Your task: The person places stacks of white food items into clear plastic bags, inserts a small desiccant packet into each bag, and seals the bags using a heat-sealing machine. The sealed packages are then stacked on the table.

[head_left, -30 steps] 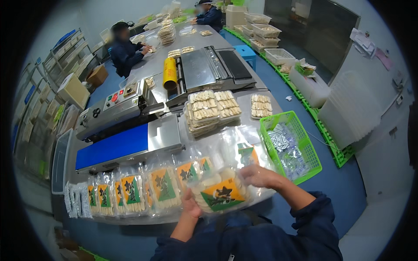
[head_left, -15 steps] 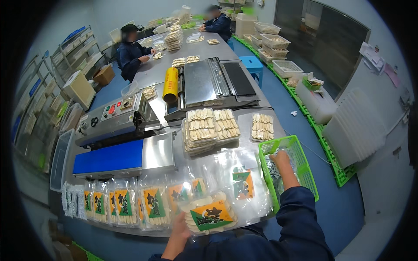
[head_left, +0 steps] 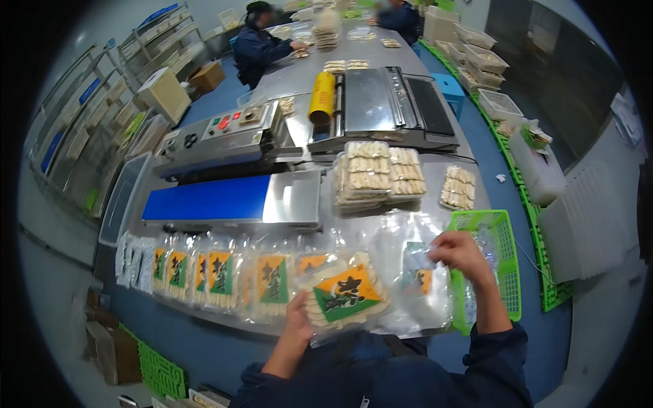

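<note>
My left hand [head_left: 297,317] grips the left edge of a clear plastic bag [head_left: 348,294] with an orange-and-green label, filled with pale slices that look like mushroom. The bag tilts up at the table's front edge. Between my right thumb and fingers is a small pale sachet [head_left: 428,251]; that hand [head_left: 462,257] hovers above a stack of flat clear bags [head_left: 428,306] with the same label. To its right stands a green plastic basket [head_left: 511,272] with many such sachets inside. Similar filled bags [head_left: 272,289] lean in a row to the left.
Beyond the bags sits a sealing machine [head_left: 224,129] with a blue belt [head_left: 207,202]. Stacked trays of slices [head_left: 367,170] stand near a film wrapper [head_left: 371,102] with a yellow roll [head_left: 322,97]. Two people work at the table's far end. Crates line the right wall.
My right hand has come out of the green basket with a sachet and moved left over the flat bags. My left hand still holds the filled bag. The whole view has shifted.
</note>
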A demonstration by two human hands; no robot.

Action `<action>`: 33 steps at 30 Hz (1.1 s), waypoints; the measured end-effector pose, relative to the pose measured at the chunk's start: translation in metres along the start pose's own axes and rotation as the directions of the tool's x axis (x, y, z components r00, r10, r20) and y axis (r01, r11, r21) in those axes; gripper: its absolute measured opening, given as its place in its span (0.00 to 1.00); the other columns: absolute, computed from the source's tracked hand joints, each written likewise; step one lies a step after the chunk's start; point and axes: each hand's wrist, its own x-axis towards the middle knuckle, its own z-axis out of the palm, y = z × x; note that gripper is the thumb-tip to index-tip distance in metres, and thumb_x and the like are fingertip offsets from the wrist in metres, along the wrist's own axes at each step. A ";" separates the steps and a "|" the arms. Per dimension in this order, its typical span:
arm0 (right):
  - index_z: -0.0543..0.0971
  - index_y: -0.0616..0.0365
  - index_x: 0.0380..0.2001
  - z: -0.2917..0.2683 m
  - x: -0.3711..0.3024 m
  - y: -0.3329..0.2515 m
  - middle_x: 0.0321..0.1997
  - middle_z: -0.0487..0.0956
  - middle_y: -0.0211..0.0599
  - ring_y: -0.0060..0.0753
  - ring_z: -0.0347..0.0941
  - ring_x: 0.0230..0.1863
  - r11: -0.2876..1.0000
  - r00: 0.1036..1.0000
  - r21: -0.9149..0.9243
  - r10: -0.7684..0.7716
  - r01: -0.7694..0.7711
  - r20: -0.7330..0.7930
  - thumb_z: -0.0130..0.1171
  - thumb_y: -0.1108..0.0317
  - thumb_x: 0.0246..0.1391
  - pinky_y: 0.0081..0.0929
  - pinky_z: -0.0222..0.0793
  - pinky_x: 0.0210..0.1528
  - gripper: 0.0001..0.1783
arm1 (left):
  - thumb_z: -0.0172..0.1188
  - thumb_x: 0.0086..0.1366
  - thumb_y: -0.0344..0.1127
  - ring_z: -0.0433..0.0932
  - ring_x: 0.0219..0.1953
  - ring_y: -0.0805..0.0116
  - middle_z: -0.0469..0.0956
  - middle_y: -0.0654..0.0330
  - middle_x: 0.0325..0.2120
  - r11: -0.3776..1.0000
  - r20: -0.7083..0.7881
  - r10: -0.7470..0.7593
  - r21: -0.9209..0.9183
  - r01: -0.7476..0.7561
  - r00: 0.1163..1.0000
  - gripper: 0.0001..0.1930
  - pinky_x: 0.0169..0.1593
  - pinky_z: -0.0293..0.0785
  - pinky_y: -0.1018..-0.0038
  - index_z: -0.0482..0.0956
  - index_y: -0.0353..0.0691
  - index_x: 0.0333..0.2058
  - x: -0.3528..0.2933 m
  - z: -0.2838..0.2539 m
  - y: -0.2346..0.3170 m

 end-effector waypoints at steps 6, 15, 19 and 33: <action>0.76 0.65 0.27 0.060 0.004 -0.006 0.16 0.73 0.30 0.18 0.66 0.15 0.994 0.993 0.111 0.007 -0.021 0.121 0.56 0.76 0.41 0.15 0.63 0.18 0.07 | 0.49 0.57 0.45 0.70 0.47 0.54 0.71 0.52 0.45 0.999 0.015 0.022 -0.027 -0.021 1.000 0.25 0.52 0.64 0.59 0.65 0.36 0.50 -0.022 -0.012 0.017; 0.75 0.62 0.25 -0.049 0.024 0.088 0.19 0.73 0.27 0.17 0.64 0.15 0.790 0.887 0.589 0.136 0.172 -0.441 0.56 0.74 0.45 0.11 0.60 0.15 0.02 | 0.50 0.57 0.46 0.70 0.47 0.54 0.70 0.50 0.46 0.979 -0.074 0.193 -0.057 -0.198 0.978 0.26 0.52 0.64 0.58 0.64 0.35 0.50 -0.036 -0.072 0.040; 0.74 0.63 0.21 -0.105 0.034 0.147 0.16 0.73 0.32 0.17 0.64 0.12 0.923 0.623 0.375 0.247 0.081 -0.742 0.54 0.76 0.42 0.10 0.58 0.11 0.02 | 0.50 0.57 0.44 0.71 0.45 0.56 0.72 0.52 0.44 0.989 -0.071 0.147 -0.001 -0.147 0.987 0.24 0.51 0.66 0.61 0.65 0.35 0.49 -0.036 -0.043 0.034; 0.78 0.59 0.29 -0.168 0.045 0.209 0.28 0.77 0.44 0.44 0.74 0.31 0.840 0.620 -0.456 -0.195 -0.295 -0.760 0.58 0.67 0.36 0.35 0.69 0.36 0.13 | 0.54 0.55 0.44 0.72 0.45 0.57 0.72 0.53 0.44 0.994 -0.068 0.088 0.076 -0.083 0.994 0.25 0.50 0.66 0.62 0.66 0.35 0.49 -0.005 0.017 -0.006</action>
